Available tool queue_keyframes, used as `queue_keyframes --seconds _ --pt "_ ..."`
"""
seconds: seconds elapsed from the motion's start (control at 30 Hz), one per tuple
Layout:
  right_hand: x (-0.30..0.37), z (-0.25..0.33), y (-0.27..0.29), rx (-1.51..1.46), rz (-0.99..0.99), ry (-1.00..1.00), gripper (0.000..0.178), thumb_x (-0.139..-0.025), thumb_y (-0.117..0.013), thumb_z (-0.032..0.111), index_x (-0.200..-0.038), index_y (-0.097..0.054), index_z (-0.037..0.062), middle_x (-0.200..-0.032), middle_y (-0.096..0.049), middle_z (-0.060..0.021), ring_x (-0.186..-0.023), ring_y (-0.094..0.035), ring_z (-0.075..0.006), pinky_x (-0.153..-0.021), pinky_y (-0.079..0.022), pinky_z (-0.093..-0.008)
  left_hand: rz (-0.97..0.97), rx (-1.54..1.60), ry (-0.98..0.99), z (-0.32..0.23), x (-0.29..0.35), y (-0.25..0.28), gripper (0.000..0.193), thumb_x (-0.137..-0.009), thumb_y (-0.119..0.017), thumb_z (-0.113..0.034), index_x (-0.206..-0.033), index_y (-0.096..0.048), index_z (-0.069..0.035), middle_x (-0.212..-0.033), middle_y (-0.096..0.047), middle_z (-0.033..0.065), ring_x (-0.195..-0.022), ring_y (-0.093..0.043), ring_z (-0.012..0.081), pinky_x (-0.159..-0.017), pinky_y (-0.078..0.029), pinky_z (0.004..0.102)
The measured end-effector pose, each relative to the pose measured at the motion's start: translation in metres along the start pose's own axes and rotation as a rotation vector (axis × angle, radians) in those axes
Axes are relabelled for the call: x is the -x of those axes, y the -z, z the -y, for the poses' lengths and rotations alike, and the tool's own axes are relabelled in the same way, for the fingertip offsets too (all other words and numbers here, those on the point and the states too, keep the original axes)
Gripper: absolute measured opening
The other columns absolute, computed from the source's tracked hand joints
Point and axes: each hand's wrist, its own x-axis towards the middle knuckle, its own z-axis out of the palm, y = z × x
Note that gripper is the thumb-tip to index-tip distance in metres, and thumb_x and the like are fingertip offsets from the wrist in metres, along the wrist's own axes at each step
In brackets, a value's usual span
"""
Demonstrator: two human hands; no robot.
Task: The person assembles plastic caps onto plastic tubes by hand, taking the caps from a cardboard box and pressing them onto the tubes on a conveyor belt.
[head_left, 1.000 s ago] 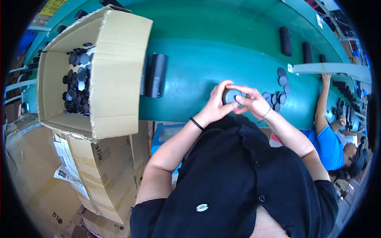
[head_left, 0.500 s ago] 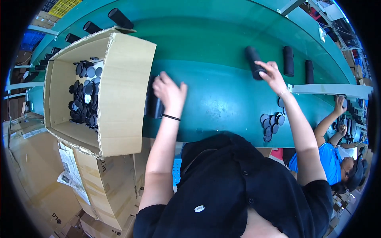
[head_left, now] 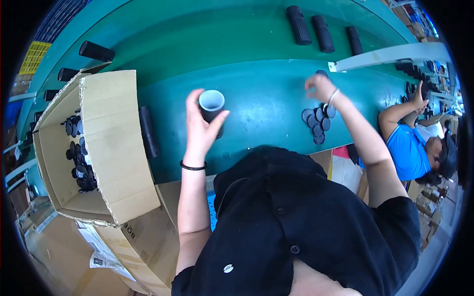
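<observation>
Raised over the left part of the green table is my left hand (head_left: 198,123), its thumb and fingers wrapped round a black tube (head_left: 213,111). The tube's open upper end shows a pale grey inside. My right hand (head_left: 321,89) is over the table beside a pile of flat black round discs (head_left: 316,121), fingers bent and slightly smeared. A dark rounded piece (head_left: 322,73) shows at the far side of that hand; whether the fingers hold it is unclear. Another black tube (head_left: 148,132) lies between the cardboard box and my left hand.
The open cardboard box (head_left: 121,148) at the left holds many black discs (head_left: 81,165). Several black tubes, one being the tube (head_left: 323,33), lie along the table's far side. A pale metal bar (head_left: 390,55) crosses at the right, where a person in blue (head_left: 402,148) works.
My left hand has lifted a tube from beside the box and brought it right. My right hand has let go of a tube at the far side and come back near the discs. The view has shifted.
</observation>
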Motion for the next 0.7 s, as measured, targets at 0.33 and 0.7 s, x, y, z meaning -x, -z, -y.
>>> queue_keyframes --seconds 0.33,0.7 --pt "0.082 0.046 -0.075 0.101 -0.393 -0.051 0.048 -0.070 -0.076 0.017 -0.112 -0.054 0.0110 -0.111 -0.053 -0.0088 -0.099 -0.056 -0.0267 -0.079 -0.046 -0.0384 0.138 -0.267 -0.252 -0.014 0.032 -0.026 0.052 -0.065 -0.083 -0.016 -0.104 -0.050 -0.004 -0.111 -0.051 0.0176 -0.100 -0.057 0.0312 -0.084 -0.048 0.0357" --pt "0.065 0.109 -0.061 -2.299 0.174 0.373 0.053 -0.093 -0.055 0.030 -0.138 -0.035 0.0092 -0.132 -0.044 -0.0215 -0.107 -0.054 -0.0312 -0.088 -0.049 -0.0366 0.146 0.220 0.035 0.000 0.048 -0.045 0.059 -0.068 -0.082 -0.012 -0.116 -0.048 -0.004 -0.107 -0.056 0.0076 -0.096 -0.057 0.0163 -0.083 -0.048 0.0297"
